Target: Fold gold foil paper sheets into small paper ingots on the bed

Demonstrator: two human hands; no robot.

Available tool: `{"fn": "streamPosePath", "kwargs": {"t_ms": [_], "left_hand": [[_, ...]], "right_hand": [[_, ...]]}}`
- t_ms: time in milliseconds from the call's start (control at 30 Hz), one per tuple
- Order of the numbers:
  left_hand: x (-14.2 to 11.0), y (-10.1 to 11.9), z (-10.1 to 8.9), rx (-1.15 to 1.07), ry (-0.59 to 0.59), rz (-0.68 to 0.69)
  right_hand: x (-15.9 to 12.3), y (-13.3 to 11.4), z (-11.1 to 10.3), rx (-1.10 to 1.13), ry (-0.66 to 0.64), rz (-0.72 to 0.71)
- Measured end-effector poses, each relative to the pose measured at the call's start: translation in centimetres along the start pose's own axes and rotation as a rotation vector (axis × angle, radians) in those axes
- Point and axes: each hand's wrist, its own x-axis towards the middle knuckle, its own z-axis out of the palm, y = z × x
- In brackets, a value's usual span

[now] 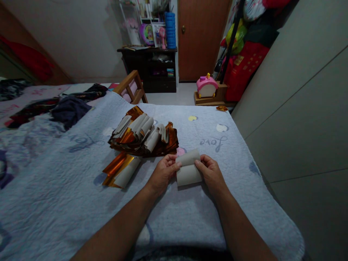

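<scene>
Over the blue bedspread [239, 203], the left hand [164, 170] and right hand [212, 172] pinch grey paper [189, 175] (creased across) between their fingers [201, 167], near a grey-and-copper pile [144, 136].

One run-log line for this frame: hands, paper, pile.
left hand: pinching grey paper, left edge | right hand: pinching right edge | gold-and-grey pile: on bed cover, ahead-left of hands

"Love" [214, 143] is written on the pale blue bedcover [233, 181], while gold marks [239, 60] on the red bag [240, 78] are illegible.
</scene>
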Motion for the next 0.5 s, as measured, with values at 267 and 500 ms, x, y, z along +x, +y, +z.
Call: {"fn": "streamPosePath", "kwargs": {"t_ms": [267,500], "left_hand": [[0.28,-0.37,-0.24,0.054,-0.052,-0.038],[0.35,-0.65,-0.47,0.051,-0.067,0.023]], "right_hand": [[-0.14,-0.18,0.18,0.015,-0.008,0.021],[-0.37,-0.69,0.65,-0.004,-0.047,0.046]]}}
